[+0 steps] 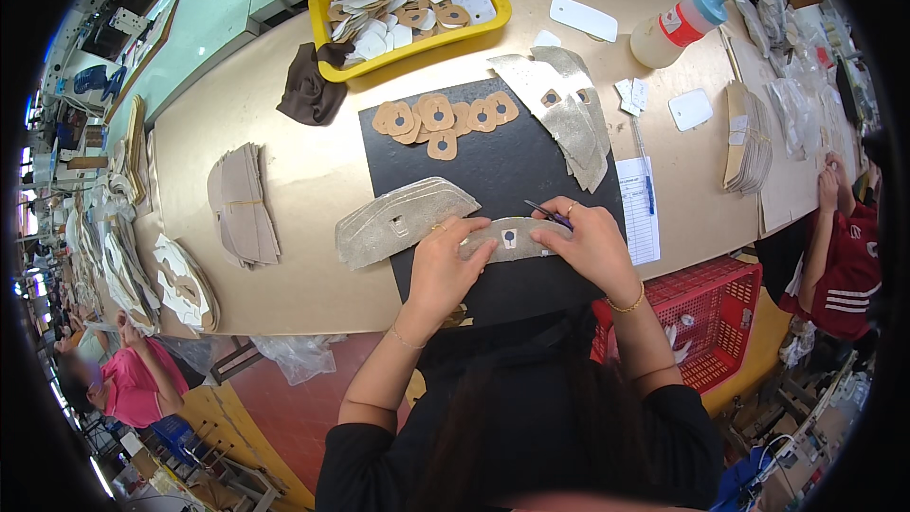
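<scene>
A curved grey fabric piece (528,247) with a small cut-out near its middle lies on the black mat (545,286). At its left end, my left hand (444,267) presses the piece between thumb and fingers. My right hand (592,244) grips the other end, with the thumb lying on it. A slim dark pointed tool (548,214) is also tucked in the right hand's fingers; its exact kind cannot be made out. Beside my left hand rests a stack of similar grey pieces (403,215). Tan patches with dark centres (438,114) lie farther back on the mat.
Behind the mat stands a yellow tray (327,14) of small cut pieces, near a dark cloth (313,85). Grey pieces (569,123) overlap the mat's right corner. A glue bottle (668,35), a paper sheet (641,218) and a red crate (706,299) are at right.
</scene>
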The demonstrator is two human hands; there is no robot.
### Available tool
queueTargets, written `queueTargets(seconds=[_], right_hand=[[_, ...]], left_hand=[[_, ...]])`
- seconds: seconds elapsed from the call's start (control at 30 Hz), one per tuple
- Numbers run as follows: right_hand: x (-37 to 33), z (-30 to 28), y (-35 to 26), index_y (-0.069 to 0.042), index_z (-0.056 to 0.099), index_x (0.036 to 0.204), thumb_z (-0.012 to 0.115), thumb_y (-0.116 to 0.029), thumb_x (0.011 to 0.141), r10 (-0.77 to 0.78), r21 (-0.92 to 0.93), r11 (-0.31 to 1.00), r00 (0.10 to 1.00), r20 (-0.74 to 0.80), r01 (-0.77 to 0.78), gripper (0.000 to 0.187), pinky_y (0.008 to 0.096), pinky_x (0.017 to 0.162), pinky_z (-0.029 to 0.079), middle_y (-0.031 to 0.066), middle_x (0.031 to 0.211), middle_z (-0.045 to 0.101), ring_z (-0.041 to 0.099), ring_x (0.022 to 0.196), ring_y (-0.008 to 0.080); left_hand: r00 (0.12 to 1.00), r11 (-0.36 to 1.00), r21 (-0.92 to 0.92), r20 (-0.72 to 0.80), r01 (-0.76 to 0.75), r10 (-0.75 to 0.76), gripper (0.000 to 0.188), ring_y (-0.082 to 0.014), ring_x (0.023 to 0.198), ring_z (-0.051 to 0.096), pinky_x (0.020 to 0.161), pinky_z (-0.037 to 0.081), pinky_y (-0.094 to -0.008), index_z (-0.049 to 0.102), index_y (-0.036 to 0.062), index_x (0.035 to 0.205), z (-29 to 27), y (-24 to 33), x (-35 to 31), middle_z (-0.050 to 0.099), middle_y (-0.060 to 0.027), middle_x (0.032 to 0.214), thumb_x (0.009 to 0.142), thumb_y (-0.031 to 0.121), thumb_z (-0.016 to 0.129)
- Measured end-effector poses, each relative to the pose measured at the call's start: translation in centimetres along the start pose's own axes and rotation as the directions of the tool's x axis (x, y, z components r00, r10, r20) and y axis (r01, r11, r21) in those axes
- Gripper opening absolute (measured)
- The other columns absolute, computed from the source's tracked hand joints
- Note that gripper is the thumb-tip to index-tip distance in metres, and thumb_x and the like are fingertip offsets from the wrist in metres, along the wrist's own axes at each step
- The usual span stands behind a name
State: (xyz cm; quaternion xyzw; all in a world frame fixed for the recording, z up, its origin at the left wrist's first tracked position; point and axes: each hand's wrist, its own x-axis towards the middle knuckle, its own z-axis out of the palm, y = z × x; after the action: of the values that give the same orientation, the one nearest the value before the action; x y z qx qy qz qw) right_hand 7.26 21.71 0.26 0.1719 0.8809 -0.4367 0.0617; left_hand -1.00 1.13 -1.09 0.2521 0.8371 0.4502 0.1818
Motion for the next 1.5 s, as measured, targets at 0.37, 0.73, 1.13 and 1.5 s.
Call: queueTargets(seconds=[0.37,0.73,1.13,1.5], right_hand=[[0.0,0.2,-0.4,-0.005,0.071,0.102,0.077,-0.022,0.083,0.005,-0.081,0.997,1.0,0.004,-0.004,0.026,0.0346,0.064,0.053,0.0165,0.081,0.072,0.071,0.071,0.0305],[0.1,0.2,-0.7,-0.007,0.069,0.102,0.075,-0.025,0.084,0.045,-0.121,0.992,0.999,0.022,-0.042,0.027,0.0381,0.069,0.054,0.0151,0.085,0.072,0.071,0.078,0.0334],[0.2,0.1,-0.6,-0.009,0.068,0.104,0.071,-0.027,0.086,0.046,-0.121,0.992,0.998,0.042,-0.04,0.025,0.0408,0.071,0.054,0.0137,0.088,0.073,0.07,0.08,0.0346],[-0.4,-3.8,-0.3,-0.002,0.068,0.108,0.075,-0.014,0.088,-0.209,0.345,0.922,0.977,0.052,0.178,0.024,0.0262,0.073,0.051,0.0078,0.096,0.072,0.065,0.081,0.012]], left_hand=[[0.999,0.998,0.06,0.013,0.034,-0.035,0.027,-0.0272,0.075,0.067,0.069,0.052,-0.0362,0.071,0.0036,0.106,0.0,0.4,-0.2,0.065,-0.0109,0.088,0.082,0.013,0.078],[0.888,0.751,0.564,-0.065,-0.343,0.455,0.03,-0.0311,0.109,0.059,0.087,0.049,-0.0422,0.071,0.008,0.11,1.0,-0.2,-1.9,0.061,-0.0126,0.12,0.081,0.014,0.074],[0.795,0.604,0.518,0.364,-0.606,0.485,0.052,-0.0349,0.132,0.05,0.108,0.042,-0.047,0.06,-0.0002,0.128,0.6,-0.4,-2.3,0.053,-0.0164,0.141,0.077,0.009,0.067],[0.965,0.959,-0.105,-0.041,-0.264,0.261,0.03,-0.0309,0.118,0.062,0.097,0.051,-0.0364,0.068,0.0013,0.118,-4.8,-0.3,-1.9,0.064,-0.016,0.129,0.089,0.003,0.07]])
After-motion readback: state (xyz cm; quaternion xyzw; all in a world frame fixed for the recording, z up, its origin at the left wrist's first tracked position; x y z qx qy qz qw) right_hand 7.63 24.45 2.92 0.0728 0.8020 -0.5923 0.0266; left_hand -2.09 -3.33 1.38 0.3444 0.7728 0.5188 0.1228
